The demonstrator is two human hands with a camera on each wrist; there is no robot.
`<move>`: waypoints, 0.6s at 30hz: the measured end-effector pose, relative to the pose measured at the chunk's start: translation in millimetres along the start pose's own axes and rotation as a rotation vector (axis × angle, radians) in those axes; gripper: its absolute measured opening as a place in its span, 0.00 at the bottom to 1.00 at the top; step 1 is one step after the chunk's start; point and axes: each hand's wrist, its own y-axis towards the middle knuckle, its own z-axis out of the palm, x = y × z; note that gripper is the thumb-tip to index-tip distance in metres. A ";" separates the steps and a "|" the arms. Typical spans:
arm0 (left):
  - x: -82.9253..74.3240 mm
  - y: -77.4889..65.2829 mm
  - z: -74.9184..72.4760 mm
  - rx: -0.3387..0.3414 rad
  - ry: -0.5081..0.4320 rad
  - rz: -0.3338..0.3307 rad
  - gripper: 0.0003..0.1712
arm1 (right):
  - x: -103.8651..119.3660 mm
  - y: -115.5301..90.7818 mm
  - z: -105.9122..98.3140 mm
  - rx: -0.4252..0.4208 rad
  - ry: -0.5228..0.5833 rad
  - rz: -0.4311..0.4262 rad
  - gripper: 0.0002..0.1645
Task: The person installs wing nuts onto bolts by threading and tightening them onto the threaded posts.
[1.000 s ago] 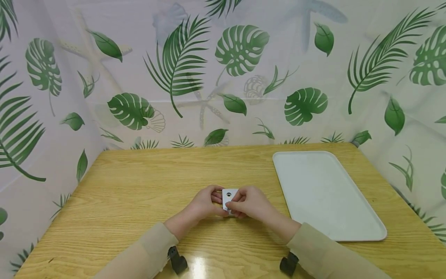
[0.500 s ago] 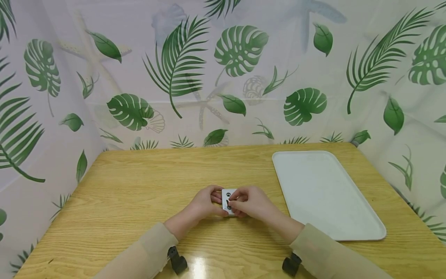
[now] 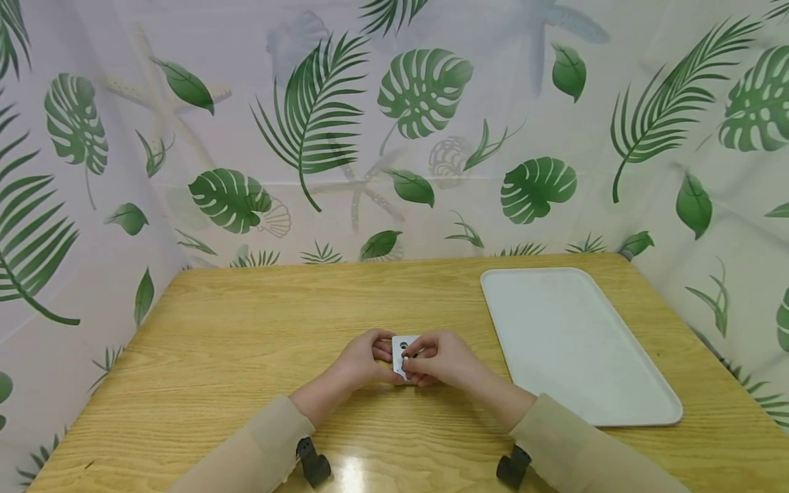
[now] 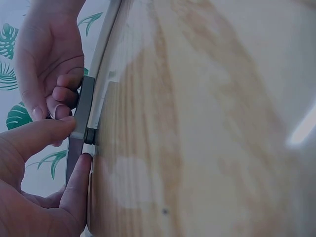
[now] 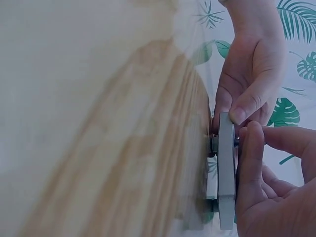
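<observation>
A pale, flat rectangular plate [image 3: 397,342] with round holes sits low at the table's middle in the head view. My left hand [image 3: 362,359] grips its left edge, thumb at the near corner and fingers along the far side. Over the plate's face, the thumb and index finger of my right hand [image 3: 448,357] pinch a small dark pin-like piece [image 5: 237,142] at a hole. Fingertips mostly cover that piece, so its exact kind is unclear. Seen edge-on in the right wrist view, the plate has short dark round feet [image 5: 214,144] on its table side.
To the right of the hands lies a white rectangular tray [image 3: 573,342] on the wooden table [image 3: 265,308]. A leaf-patterned cloth [image 3: 345,137] hangs behind and at both sides of the table. Each wrist carries a small black camera [image 3: 314,464].
The right fingertips have shifted and turned slightly over the plate's lower hole. A dark elongated piece seen at them half a second ago is now mostly covered. The left hand keeps its grip.
</observation>
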 end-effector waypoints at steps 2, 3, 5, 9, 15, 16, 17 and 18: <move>-0.2 -0.3 -0.3 0.001 0.000 0.002 0.46 | -0.1 0.2 0.4 -0.008 0.009 0.014 0.12; -0.3 -0.3 -0.4 0.001 -0.003 0.000 0.46 | -0.2 0.4 0.8 -0.014 0.011 0.021 0.12; -0.8 -0.5 -0.5 0.003 -0.006 -0.002 0.45 | -0.7 0.6 1.1 -0.026 0.014 0.028 0.10; -2.5 -1.6 -0.8 0.001 -0.018 -0.001 0.45 | -2.1 0.8 1.7 -0.050 -0.004 0.028 0.08; -2.3 -2.4 0.3 -0.004 -0.022 0.003 0.45 | -5.2 -1.7 0.2 -0.063 -0.065 -0.001 0.10; -1.8 -2.4 0.5 -0.002 -0.022 0.006 0.45 | -5.5 -2.4 -0.1 -0.062 -0.078 -0.009 0.10; -1.4 -2.2 0.8 -0.002 -0.022 0.007 0.45 | -5.7 -3.0 -0.3 -0.063 -0.086 -0.015 0.10; -1.1 -2.0 1.2 -0.004 -0.024 0.004 0.45 | -5.6 -3.7 -0.5 -0.066 -0.096 -0.020 0.10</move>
